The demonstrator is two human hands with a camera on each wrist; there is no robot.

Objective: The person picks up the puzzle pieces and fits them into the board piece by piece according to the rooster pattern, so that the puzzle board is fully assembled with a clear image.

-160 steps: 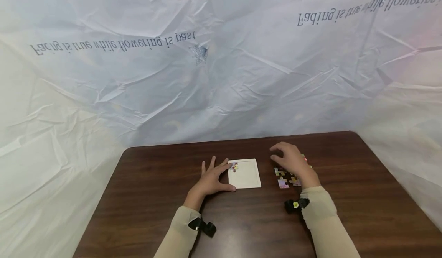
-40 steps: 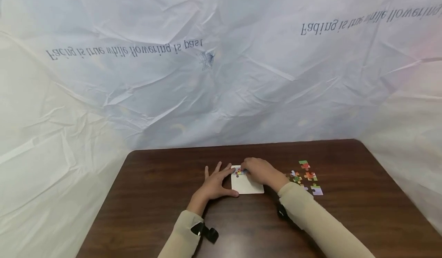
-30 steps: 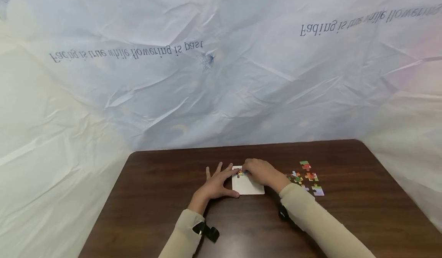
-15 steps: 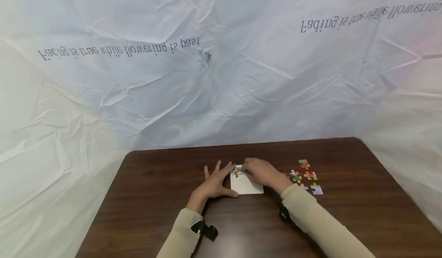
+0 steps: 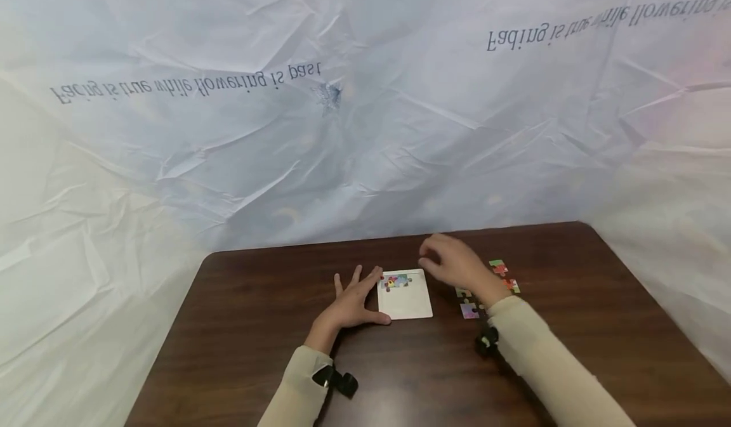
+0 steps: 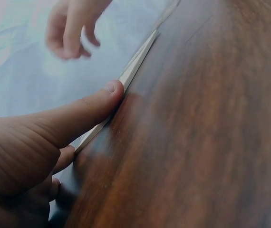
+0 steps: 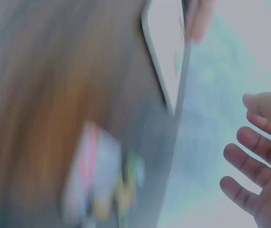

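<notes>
Board: white puzzle board [image 5: 407, 299] lies flat on the table [image 5: 228, 325], two joined pieces [image 5: 396, 281] in its far left corner.
Left hand: left hand [image 5: 351, 300] rests spread against the board's left edge, thumb touching, gripping nothing.
Right hand: right hand [image 5: 454, 265] hovers loosely curled and empty, just right of the board.
Loose pieces: loose pieces [image 5: 469, 310] lie under and right of that hand.

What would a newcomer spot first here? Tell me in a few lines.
The white puzzle tray in the middle of the dark wooden table, with a few colourful pieces already joined in its far left corner. The left hand presses flat against the tray's left edge, while the right hand hovers empty between the tray and the loose pieces scattered to the right. Behind hangs a crinkled pale sheet with mirrored writing.
</notes>
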